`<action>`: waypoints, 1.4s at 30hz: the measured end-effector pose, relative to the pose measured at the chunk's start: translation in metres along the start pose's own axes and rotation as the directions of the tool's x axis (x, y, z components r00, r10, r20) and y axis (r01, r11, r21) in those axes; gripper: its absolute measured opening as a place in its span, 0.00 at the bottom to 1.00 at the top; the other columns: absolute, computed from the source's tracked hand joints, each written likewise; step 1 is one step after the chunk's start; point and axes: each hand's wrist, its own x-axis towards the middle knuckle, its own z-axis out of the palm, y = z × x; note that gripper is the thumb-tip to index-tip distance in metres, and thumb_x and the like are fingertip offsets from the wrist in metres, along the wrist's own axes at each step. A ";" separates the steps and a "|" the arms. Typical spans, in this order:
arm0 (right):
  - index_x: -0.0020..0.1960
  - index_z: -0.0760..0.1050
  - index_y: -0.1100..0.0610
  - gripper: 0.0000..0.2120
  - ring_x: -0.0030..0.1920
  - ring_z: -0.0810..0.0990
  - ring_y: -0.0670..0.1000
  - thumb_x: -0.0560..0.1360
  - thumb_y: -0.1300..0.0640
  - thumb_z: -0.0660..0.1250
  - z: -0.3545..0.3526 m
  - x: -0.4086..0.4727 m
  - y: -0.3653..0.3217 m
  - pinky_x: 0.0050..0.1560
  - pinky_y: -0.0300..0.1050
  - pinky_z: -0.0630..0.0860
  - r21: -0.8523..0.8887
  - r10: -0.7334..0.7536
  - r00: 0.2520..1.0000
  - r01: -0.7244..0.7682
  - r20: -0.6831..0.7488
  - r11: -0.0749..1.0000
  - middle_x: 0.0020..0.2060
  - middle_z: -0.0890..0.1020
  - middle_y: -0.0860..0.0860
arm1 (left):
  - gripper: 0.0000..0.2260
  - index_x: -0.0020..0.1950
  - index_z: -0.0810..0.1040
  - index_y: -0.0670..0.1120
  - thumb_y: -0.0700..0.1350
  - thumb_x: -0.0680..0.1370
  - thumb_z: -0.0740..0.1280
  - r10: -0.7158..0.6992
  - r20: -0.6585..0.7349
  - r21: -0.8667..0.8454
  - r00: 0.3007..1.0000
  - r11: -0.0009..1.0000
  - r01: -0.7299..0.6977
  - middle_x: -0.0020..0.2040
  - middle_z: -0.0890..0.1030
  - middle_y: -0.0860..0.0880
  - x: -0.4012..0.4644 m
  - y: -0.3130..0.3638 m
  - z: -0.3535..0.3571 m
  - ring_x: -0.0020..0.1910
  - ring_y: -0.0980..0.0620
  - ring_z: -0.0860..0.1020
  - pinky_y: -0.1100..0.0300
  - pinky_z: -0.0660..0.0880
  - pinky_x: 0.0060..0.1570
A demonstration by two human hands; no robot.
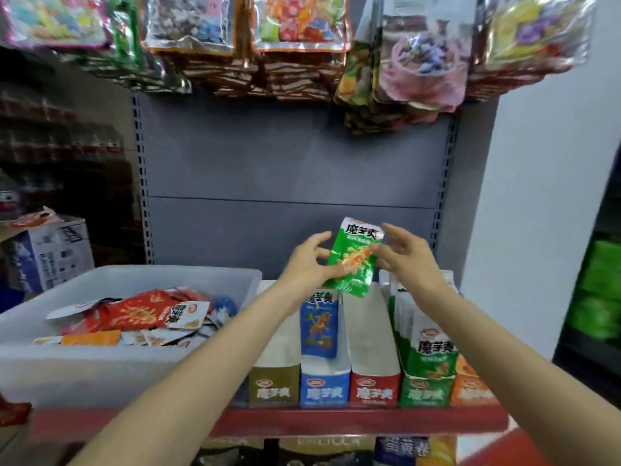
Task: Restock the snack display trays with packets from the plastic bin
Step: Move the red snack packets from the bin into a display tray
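A shop aisle is shown, with a grey metal shelving back panel (295,183) filling the middle of the frame and hanging snack bags (295,38) crowded along the top edge. Below centre, a red-edged shelf (336,422) carries the goods.

A green packet (357,258) is held up just right of centre, above the row of display trays. Its long axis runs nearly upright, tilted a little, with the white top toward the upper part of the frame and the lower edge pointing down at the trays. It is pinched at its lower left edge by the left hand (307,264), whose fingers are curled onto the foil; the right hand (408,257) is at its right edge with fingers spread, and whether a firm grip is made there cannot be told.

The matching green tray (425,388) lies down and to the right of the packet, under the right forearm (a green packet already stands in it). The right hand is therefore judged the nearer one for the drop, and the packet would need to travel right and down, lower edge first. Directly beneath the packet are the blue tray (324,386), holding a blue packet (319,324), and the red tray (374,386), with a brown tray (274,385) further left and an orange tray (470,388) at the far right.

The plastic bin (117,364) sits at lower left on the same shelf, with mixed packets (141,317) lying in it. A cardboard box (50,250) is seen at the left edge.
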 end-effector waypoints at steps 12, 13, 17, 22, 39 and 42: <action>0.71 0.64 0.55 0.29 0.46 0.82 0.55 0.73 0.66 0.69 -0.080 0.032 0.018 0.44 0.51 0.81 0.174 -0.012 0.991 0.035 -0.134 0.984 0.46 0.82 0.56 | 0.19 0.54 0.69 0.50 0.40 0.70 0.75 0.287 0.001 0.371 0.958 0.890 -0.267 0.36 0.78 0.54 0.043 0.011 0.091 0.35 0.56 0.78 0.60 0.77 0.36; 0.65 0.70 0.55 0.22 0.46 0.83 0.55 0.73 0.66 0.69 -0.082 0.033 0.019 0.46 0.54 0.80 0.170 -0.020 0.992 0.042 -0.127 0.985 0.44 0.84 0.55 | 0.19 0.52 0.68 0.51 0.40 0.70 0.75 0.295 0.004 0.393 0.955 0.878 -0.273 0.37 0.78 0.54 0.044 0.008 0.094 0.36 0.53 0.79 0.54 0.78 0.39; 0.51 0.76 0.62 0.09 0.43 0.84 0.55 0.72 0.69 0.68 -0.086 0.033 0.027 0.44 0.51 0.81 0.104 -0.045 0.997 0.052 -0.067 0.993 0.43 0.84 0.56 | 0.17 0.50 0.68 0.49 0.42 0.70 0.75 0.257 0.025 0.433 0.966 0.868 -0.242 0.40 0.80 0.51 0.049 -0.003 0.100 0.40 0.49 0.80 0.45 0.78 0.42; 0.42 0.74 0.56 0.11 0.42 0.83 0.51 0.70 0.70 0.70 -0.088 0.031 0.037 0.36 0.39 0.79 -0.062 -0.081 0.997 0.082 0.016 0.995 0.41 0.83 0.52 | 0.11 0.51 0.73 0.45 0.46 0.73 0.72 0.262 -0.030 0.395 0.965 0.889 -0.230 0.40 0.79 0.52 0.054 -0.002 0.096 0.43 0.51 0.79 0.47 0.79 0.45; 0.43 0.70 0.55 0.10 0.35 0.74 0.39 0.71 0.62 0.72 -0.092 0.020 0.040 0.33 0.29 0.69 -0.569 -0.285 0.956 0.271 0.066 0.776 0.34 0.75 0.43 | 0.12 0.51 0.71 0.50 0.39 0.74 0.71 0.408 0.080 0.532 0.909 0.754 -0.385 0.42 0.76 0.56 0.053 0.000 0.094 0.40 0.55 0.77 0.52 0.79 0.42; 0.41 0.68 0.54 0.12 0.36 0.74 0.45 0.72 0.60 0.72 -0.094 0.019 0.041 0.34 0.36 0.69 -0.666 -0.245 0.963 0.257 0.115 0.700 0.33 0.75 0.45 | 0.12 0.51 0.72 0.50 0.39 0.73 0.71 0.382 0.118 0.549 0.916 0.744 -0.381 0.42 0.76 0.55 0.053 -0.004 0.094 0.40 0.53 0.78 0.49 0.79 0.43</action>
